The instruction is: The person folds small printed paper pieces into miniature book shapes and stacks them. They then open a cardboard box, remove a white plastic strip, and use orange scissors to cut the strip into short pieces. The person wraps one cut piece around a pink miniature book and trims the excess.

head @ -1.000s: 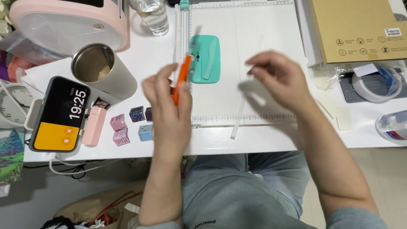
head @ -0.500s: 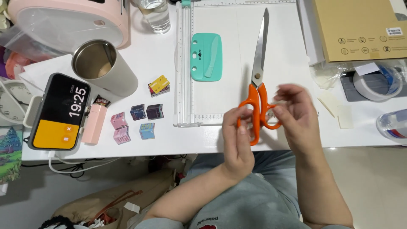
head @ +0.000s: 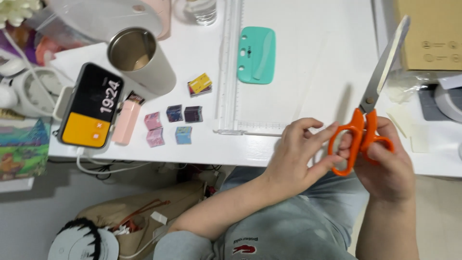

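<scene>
My right hand [head: 391, 169] grips the orange handles of a pair of scissors [head: 383, 70] over the table's front edge. The steel blades are closed and point up and to the right. My left hand [head: 292, 155] is just left of the handles, fingers spread, its fingertips touching the orange loop. I cannot tell whether it pinches anything thin. A white paper trimmer board [head: 298, 62] with a teal slider [head: 256, 54] lies beyond my left hand.
Several tiny coloured booklets [head: 174, 113] lie left of the trimmer. Further left are a metal cup [head: 140, 57], a pink stick [head: 126, 123] and a phone [head: 91, 111] on a stand. A cardboard box [head: 433, 33] sits back right. A brown bag [head: 144, 216] lies on the floor.
The scissors went from my left hand over the trimmer to my right hand at the table's right front. My left hand followed and now rests at the handles.
</scene>
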